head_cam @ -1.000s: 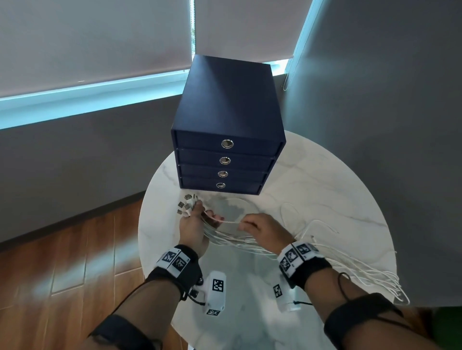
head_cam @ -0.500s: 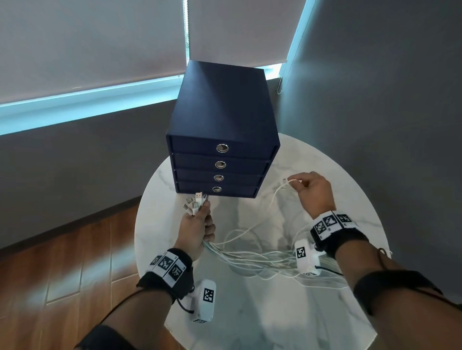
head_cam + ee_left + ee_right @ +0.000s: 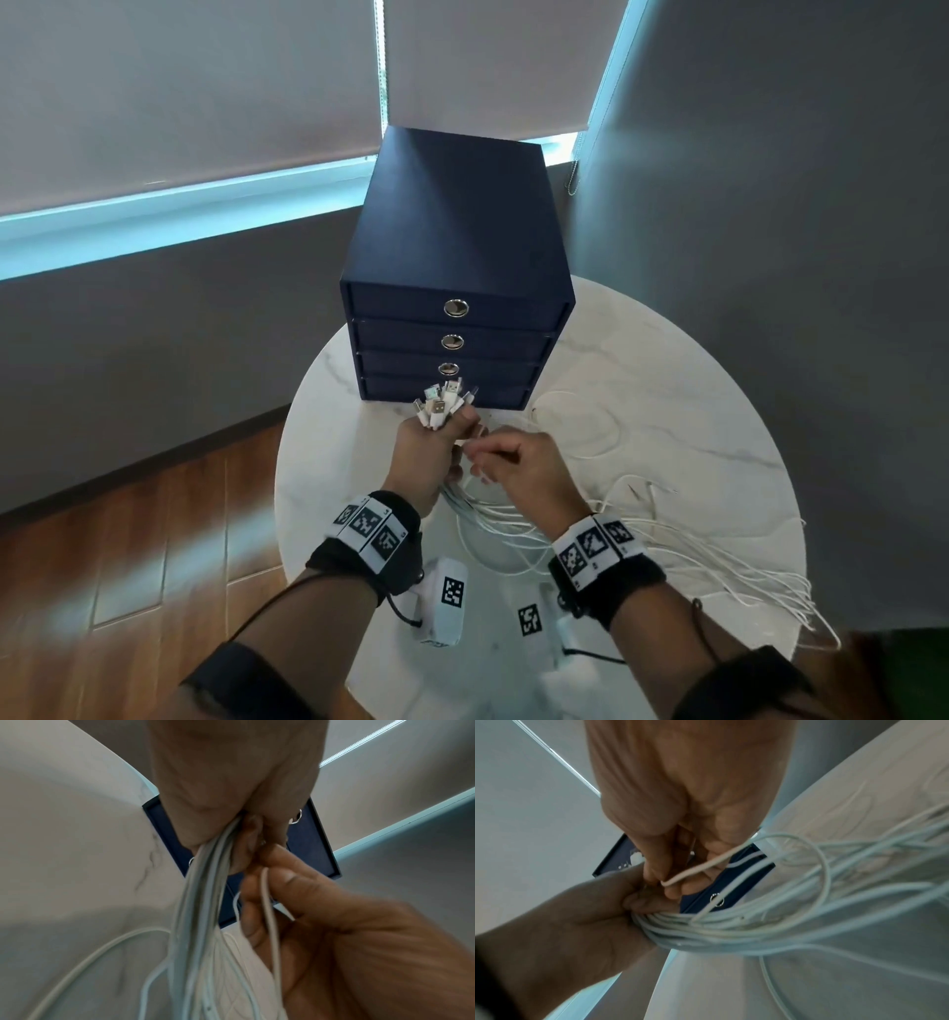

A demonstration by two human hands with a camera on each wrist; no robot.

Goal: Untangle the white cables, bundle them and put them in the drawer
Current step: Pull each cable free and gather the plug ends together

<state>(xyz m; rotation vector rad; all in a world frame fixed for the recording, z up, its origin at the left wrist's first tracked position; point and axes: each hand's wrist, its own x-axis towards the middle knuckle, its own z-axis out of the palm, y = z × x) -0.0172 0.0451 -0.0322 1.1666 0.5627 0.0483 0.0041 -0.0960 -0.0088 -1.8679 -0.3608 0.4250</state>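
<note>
My left hand [image 3: 429, 452] grips a bunch of white cables [image 3: 642, 545] just below their plug ends [image 3: 441, 406], which stick up in front of the navy drawer unit [image 3: 454, 288]. The cables [image 3: 203, 902] trail from that fist to the right across the round marble table [image 3: 667, 385]. My right hand [image 3: 513, 465] is right beside the left and pinches a single white cable [image 3: 695, 872] between thumb and fingers [image 3: 282, 882], close against the bunch. All the drawers are closed.
The drawer unit stands at the table's far side with ring pulls [image 3: 455, 308] on its fronts. Loose cable ends [image 3: 801, 601] hang over the table's right edge. Grey walls, a window with blinds and a wooden floor [image 3: 128, 539] surround the table.
My right hand came back from the far right, near the drawer unit's corner, to the left hand, bringing one cable with it. The left hand kept the bunch and rose slightly.
</note>
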